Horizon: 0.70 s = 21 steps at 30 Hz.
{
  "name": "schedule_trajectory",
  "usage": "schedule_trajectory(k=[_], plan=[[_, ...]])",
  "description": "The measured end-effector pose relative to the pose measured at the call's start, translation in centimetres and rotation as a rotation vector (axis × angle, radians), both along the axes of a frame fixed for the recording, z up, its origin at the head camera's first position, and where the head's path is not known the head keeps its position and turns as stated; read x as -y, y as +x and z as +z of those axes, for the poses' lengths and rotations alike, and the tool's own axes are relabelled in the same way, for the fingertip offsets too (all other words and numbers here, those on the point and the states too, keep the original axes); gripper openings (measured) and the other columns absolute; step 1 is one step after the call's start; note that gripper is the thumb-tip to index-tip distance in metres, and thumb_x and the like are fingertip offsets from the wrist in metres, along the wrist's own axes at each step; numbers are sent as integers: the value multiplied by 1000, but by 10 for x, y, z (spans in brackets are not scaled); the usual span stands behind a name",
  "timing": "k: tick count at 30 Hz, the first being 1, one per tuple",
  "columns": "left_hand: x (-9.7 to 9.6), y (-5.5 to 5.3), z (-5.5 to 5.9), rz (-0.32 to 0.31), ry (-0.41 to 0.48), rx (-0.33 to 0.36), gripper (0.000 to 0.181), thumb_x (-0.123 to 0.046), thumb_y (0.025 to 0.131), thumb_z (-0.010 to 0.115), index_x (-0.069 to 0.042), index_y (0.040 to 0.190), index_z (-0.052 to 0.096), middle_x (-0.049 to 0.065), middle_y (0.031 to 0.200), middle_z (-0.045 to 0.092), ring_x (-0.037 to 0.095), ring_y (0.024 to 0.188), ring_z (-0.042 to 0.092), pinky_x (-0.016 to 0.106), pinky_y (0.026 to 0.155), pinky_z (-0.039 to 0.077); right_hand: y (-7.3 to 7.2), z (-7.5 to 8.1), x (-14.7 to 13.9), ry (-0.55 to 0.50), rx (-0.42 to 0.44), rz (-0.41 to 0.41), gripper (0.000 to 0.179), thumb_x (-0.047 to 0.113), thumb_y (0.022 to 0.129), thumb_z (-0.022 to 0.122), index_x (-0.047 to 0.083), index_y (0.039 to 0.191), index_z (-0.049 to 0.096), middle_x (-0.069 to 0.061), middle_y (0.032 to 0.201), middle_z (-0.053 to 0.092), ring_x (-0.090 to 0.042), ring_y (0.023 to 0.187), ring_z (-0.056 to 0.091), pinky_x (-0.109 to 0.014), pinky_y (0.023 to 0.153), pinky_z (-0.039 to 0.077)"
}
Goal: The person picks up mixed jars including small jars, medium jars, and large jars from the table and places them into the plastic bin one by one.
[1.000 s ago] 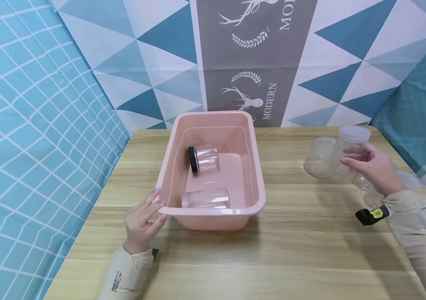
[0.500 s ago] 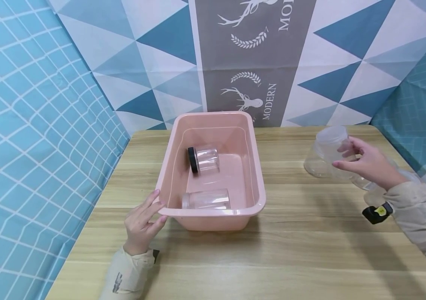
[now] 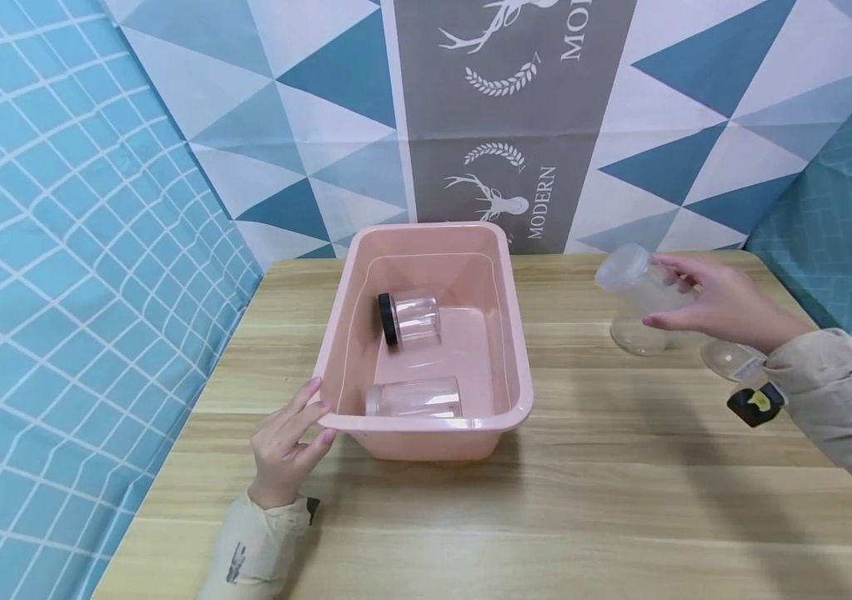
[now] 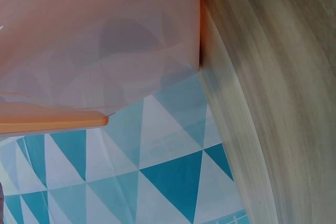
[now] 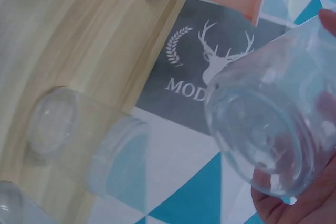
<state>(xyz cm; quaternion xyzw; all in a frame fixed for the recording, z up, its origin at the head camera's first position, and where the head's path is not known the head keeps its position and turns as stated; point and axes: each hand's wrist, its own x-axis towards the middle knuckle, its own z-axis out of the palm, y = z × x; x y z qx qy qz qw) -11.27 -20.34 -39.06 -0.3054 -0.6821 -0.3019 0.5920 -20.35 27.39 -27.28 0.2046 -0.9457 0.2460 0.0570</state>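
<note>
My right hand [image 3: 729,304] grips a clear plastic jar [image 3: 654,287] with a translucent white lid. The jar leans with its lid toward the upper left, above the table. In the right wrist view its round bottom [image 5: 257,135] faces the camera, with fingers [image 5: 268,195] around its side. My left hand [image 3: 279,454] touches the near left corner of a pink plastic basin [image 3: 518,358], fingers fairly straight on the rim. Inside the basin lie a clear jar with a black lid [image 3: 407,319] and a longer clear jar [image 3: 414,397].
Behind the held jar stands another clear jar [image 3: 636,337], partly hidden. One more clear jar [image 3: 729,360] sits by the right wrist, mostly covered by the hand and sleeve. The wooden table [image 3: 576,500] meets patterned cloth [image 3: 351,108] at the back.
My right hand has moved left with the jar and tilted it from upright toward the left, over the jar behind. The left hand and the basin have stayed in place.
</note>
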Motion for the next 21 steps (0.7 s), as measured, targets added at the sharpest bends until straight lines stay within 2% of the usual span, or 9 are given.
schedule_trajectory(k=[2, 7, 13, 15, 21], plan=[[0, 0, 0, -3, 0, 3, 49, -39, 93, 62, 5, 71, 68, 22, 92, 70, 34, 48, 57, 33, 40, 38, -3, 7, 6, 41, 18, 18, 74, 16, 73, 84, -11, 131, 47, -26, 106, 58, -38, 90, 55, -55, 72, 48], [2, 0, -1, 1, -11, 9, 49, -39, 93, 62, 5, 72, 68, 22, 93, 70, 35, 50, 59, 33, 41, 39, -11, 22, 18, 162, 84, 39, 76, 23, 72, 85, -7, 131, 48, -27, 107, 57, -37, 91, 55, -48, 67, 48], [3, -1, -2, 5, -23, 20, 48, -40, 93, 62, 4, 72, 69, 22, 93, 70, 34, 51, 60, 34, 42, 40, -17, 37, 31, 312, 96, 88, 80, 28, 67, 88, -3, 131, 52, -22, 105, 58, -31, 86, 56, -44, 65, 47], [3, -1, -2, 5, -24, 24, 48, -40, 92, 63, 4, 72, 69, 22, 93, 70, 34, 51, 60, 34, 42, 41, -18, 41, 36, 333, 98, 108, 81, 29, 66, 88, -3, 131, 52, -21, 105, 59, -30, 85, 57, -45, 66, 48], [4, -1, -3, 12, -24, 18, 49, -40, 93, 62, 4, 72, 69, 22, 92, 70, 34, 50, 60, 35, 42, 41, -22, 51, 56, 344, 91, 176, 82, 30, 65, 88, -1, 132, 52, -19, 105, 60, -31, 93, 58, -51, 77, 49]])
